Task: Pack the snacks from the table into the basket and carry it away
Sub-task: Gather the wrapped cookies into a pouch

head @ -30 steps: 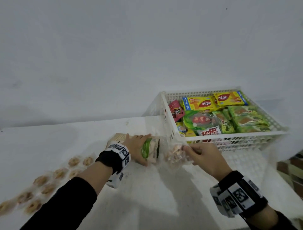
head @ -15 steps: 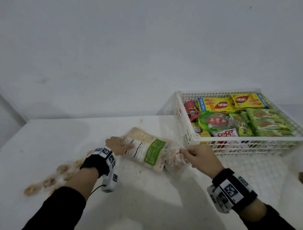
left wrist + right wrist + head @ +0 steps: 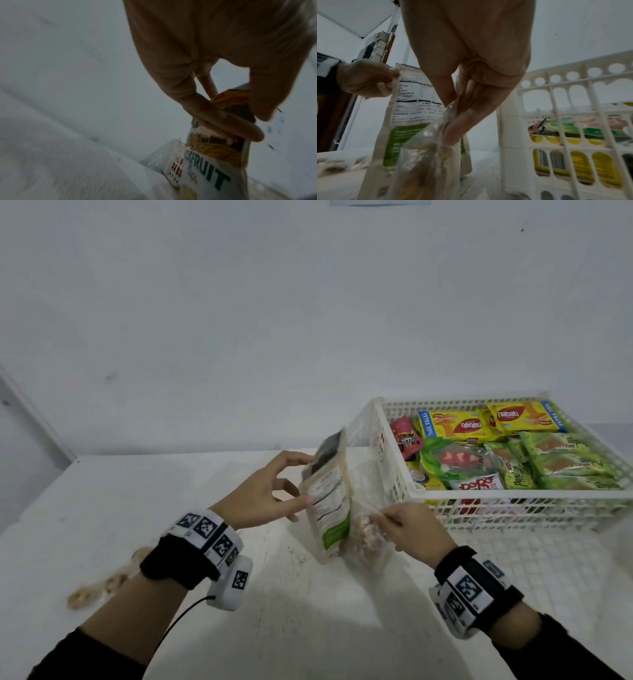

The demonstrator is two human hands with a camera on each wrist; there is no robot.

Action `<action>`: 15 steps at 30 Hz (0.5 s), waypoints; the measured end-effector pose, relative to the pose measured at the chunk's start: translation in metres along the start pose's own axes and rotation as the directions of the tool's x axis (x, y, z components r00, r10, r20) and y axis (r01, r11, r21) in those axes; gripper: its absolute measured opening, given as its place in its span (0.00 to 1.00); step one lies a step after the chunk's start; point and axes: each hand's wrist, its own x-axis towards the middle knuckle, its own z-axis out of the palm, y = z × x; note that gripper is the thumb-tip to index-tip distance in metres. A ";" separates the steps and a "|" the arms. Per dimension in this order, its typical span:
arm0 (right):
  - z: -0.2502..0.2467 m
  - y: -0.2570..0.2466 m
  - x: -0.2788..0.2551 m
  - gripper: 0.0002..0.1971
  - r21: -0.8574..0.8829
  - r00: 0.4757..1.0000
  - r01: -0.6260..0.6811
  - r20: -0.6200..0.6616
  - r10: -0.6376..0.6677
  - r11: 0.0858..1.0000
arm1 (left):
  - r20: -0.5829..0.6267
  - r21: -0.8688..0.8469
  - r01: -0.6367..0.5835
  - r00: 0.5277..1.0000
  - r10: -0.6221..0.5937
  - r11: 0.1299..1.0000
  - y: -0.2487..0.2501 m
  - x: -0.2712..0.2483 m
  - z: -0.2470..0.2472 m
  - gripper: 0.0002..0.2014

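Cookies lie far left on the table. Your left hand pinches the jackfruit pouch upright (ready to lift, I think); your right hand pinches the clear bag, just beside the basket.

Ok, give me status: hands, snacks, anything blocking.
Left hand pinches jackfruit pouch, upright on table. Right hand pinches clear snack bag. Basket beside them, nearly full. Nothing blocking.
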 end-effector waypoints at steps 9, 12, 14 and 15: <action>-0.034 -0.035 -0.002 0.43 -0.115 0.968 0.248 0.054 -0.244 0.962 | 0.042 0.047 -0.066 0.997 0.064 0.997 -0.002 0.012 0.019 0.27; -0.043 -0.042 0.005 0.42 -0.288 0.958 0.285 0.115 -0.262 0.914 | 0.074 0.064 -0.092 0.994 0.087 0.994 0.002 0.016 0.025 0.27; -0.045 -0.042 0.005 0.36 -0.325 0.965 0.258 0.133 -0.226 0.910 | 0.099 0.128 -0.101 0.991 0.088 0.987 0.005 0.017 0.024 0.31; -0.046 -0.044 0.004 0.33 -0.335 0.968 0.247 0.137 -0.212 0.909 | 0.113 0.174 -0.109 0.990 0.090 0.979 0.006 0.019 0.023 0.32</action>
